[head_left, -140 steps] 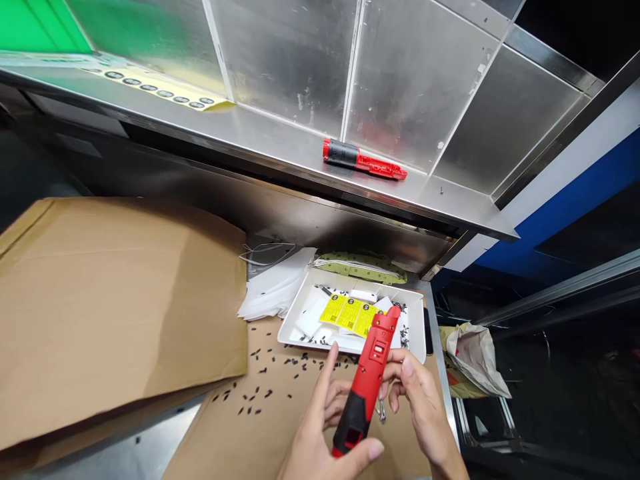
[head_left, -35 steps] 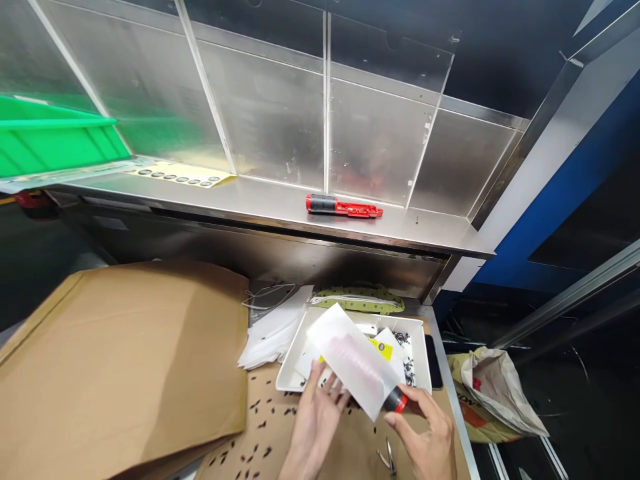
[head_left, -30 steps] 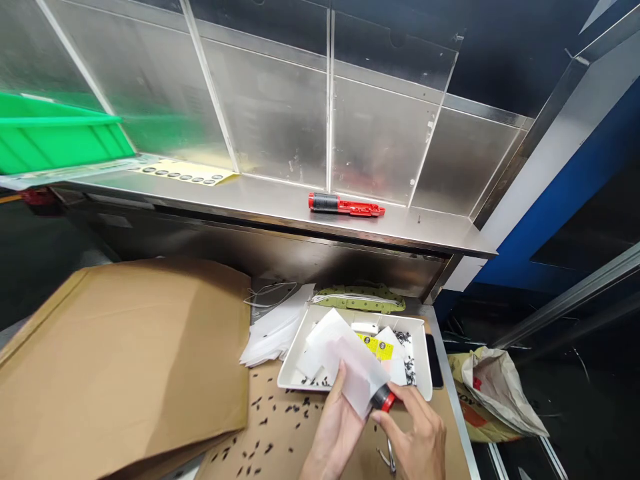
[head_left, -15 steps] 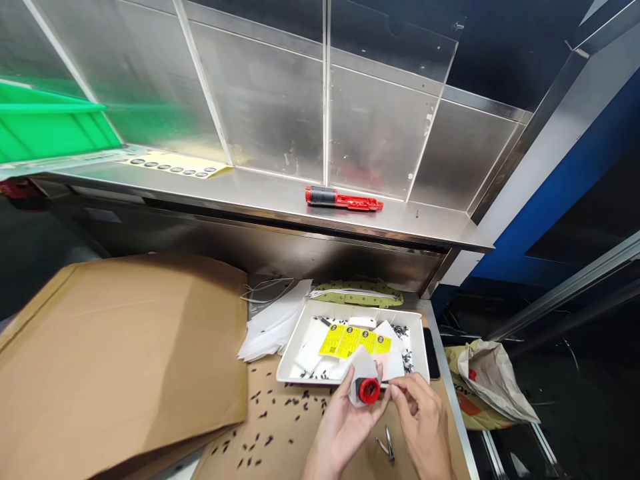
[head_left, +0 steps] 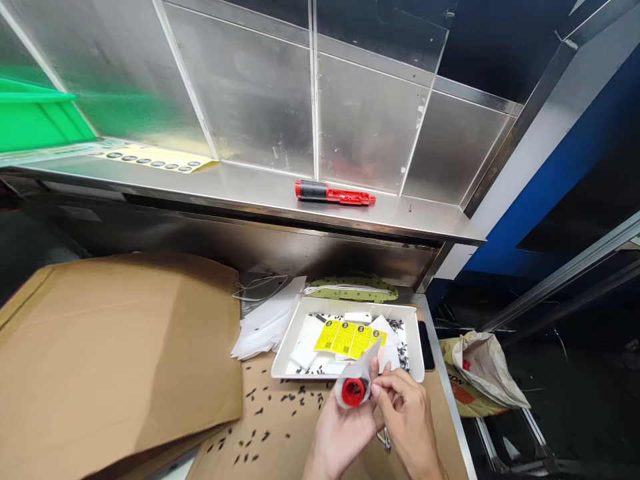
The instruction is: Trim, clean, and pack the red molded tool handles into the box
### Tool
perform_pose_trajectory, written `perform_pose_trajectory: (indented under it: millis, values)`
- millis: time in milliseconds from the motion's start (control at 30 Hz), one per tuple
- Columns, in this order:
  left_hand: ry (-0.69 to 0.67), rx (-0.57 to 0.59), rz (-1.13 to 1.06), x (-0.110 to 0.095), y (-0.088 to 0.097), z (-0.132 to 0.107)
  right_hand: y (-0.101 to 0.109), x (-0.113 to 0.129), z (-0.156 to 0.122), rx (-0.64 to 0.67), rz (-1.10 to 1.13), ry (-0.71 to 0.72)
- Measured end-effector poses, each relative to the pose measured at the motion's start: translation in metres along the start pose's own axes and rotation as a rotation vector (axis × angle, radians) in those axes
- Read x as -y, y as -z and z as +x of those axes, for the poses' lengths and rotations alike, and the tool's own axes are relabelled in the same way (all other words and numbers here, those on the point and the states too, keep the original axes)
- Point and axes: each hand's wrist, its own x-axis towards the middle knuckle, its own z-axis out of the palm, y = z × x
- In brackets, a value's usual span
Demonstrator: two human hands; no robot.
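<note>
My left hand [head_left: 340, 430] is closed around a red cylindrical plastic part [head_left: 353, 392], whose hollow round end faces me. A translucent white sheet [head_left: 361, 365] curls around the part, its free corner sticking up. My right hand [head_left: 407, 413] is beside it, thumb and forefinger pinched together at the right edge of the part and sheet. Whatever sits between those fingertips is hidden. Below the hands lies a small pair of metal pliers [head_left: 387, 441], mostly covered by my right hand. Just beyond is a white tray [head_left: 281, 357] holding yellow labels [head_left: 345, 339], white pieces and small black bits.
A large cardboard box [head_left: 135, 360] fills the left side. White sheets [head_left: 267, 323] lie beside the tray, a green strip [head_left: 350, 289] behind it. On the metal shelf [head_left: 240, 193] rests a red-and-black tool part [head_left: 333, 193]. A bag [head_left: 480, 373] stands at right.
The right fingertips have moved left against the part. The part has turned more toward me, with the sheet now curled around it. Pliers are more covered, and the camera view has shifted slightly.
</note>
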Motion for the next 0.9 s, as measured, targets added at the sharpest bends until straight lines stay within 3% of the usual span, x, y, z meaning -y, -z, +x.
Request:
perform_pose_trajectory:
  millis: [367,600,733,900]
  values:
    - [0.039,0.07,0.047,-0.004,0.011,0.008,0.004,0.0,0.002,0.015,-0.104,0.036]
    - [0.017,0.025,0.089,-0.007,0.018,0.01,0.005,-0.004,0.003,0.049,-0.014,-0.02]
    - [-0.092,-0.035,0.168,-0.005,0.015,0.009,0.008,-0.013,0.004,0.027,0.209,-0.163]
    - [-0.372,-0.114,0.342,0.002,0.012,0.01,0.008,-0.037,-0.004,0.015,0.455,-0.415]
